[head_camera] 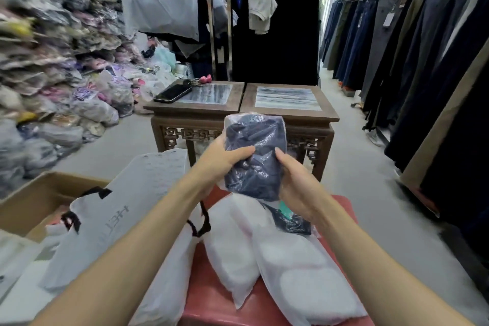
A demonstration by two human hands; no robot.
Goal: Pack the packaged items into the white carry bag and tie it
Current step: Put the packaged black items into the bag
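Here, left of the grip, the white carry bag (111,222) with black handles lies flat. The left hand (225,159) and right hand (296,180) both clasp a clear packet of dark navy clothing (255,156), raised above white wrapped packages (280,259) on a red surface (211,307).

A: What colour is the packet (255,156)?
B: Dark navy under clear plastic.
A: And the carry bag (124,209)?
B: White, black handles, grey lettering. The stool (219,296) is red.
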